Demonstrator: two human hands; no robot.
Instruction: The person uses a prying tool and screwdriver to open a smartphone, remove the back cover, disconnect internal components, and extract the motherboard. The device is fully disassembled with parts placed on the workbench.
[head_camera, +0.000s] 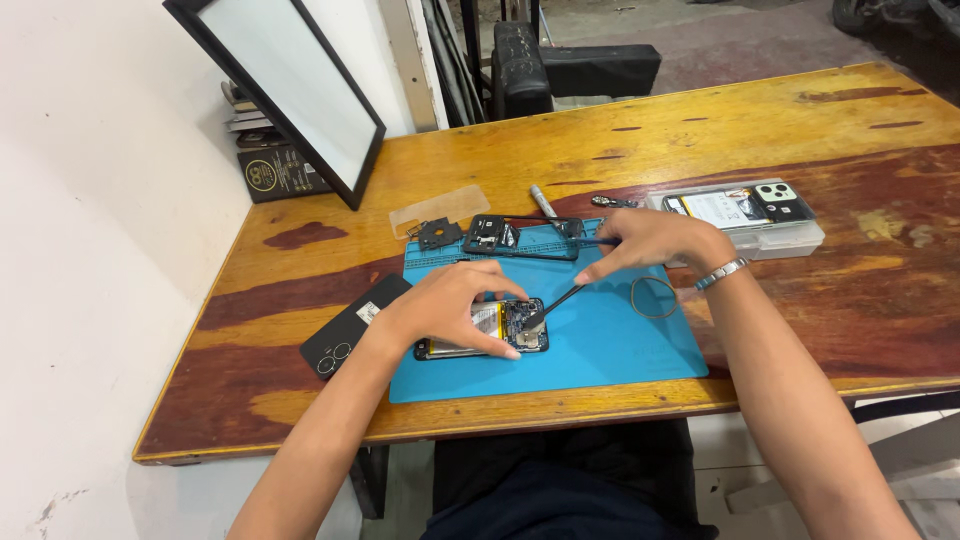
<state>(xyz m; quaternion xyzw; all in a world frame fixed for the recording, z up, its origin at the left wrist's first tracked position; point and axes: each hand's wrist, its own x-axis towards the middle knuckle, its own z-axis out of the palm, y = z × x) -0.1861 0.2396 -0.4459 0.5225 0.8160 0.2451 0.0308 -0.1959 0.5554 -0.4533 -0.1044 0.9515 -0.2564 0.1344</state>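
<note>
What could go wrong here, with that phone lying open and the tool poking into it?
The tweezers in the right hand touch the bare circuit board of the opened phone; a slip might scratch it. The left hand covers the battery, so pressing hard may bend it. Loose parts at the blue mat edge could get knocked off.

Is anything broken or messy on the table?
The phone under the left hand lies opened on the blue mat, its insides showing. Its black back cover lies apart, partly off the mat. The right hand pokes tweezers into it.
</note>
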